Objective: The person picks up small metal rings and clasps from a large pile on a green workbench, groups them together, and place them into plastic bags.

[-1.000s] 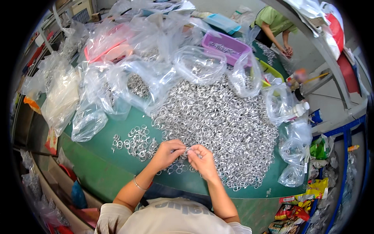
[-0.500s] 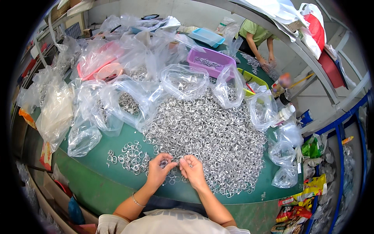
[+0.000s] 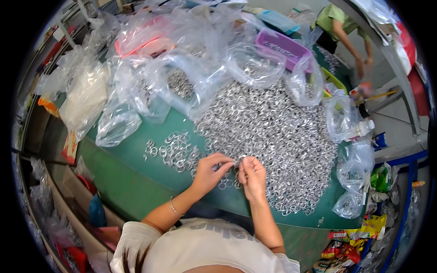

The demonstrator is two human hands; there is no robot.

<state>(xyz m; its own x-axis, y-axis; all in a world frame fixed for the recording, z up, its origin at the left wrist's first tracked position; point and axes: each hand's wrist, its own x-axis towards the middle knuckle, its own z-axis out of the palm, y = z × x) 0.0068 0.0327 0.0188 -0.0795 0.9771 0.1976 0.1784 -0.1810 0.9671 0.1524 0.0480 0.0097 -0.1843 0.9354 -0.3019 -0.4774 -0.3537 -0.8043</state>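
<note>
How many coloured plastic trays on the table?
3, maybe more under the bags: a purple tray at the far right, a light blue tray beyond it, and a pink tray at the far left, wrapped in clear plastic.

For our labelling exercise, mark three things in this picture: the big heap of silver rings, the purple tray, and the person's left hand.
big heap of silver rings [image 3: 277, 132], head view, middle of the pile.
purple tray [image 3: 273, 40], head view, its near rim.
left hand [image 3: 210, 170], head view, back of the hand.
</note>
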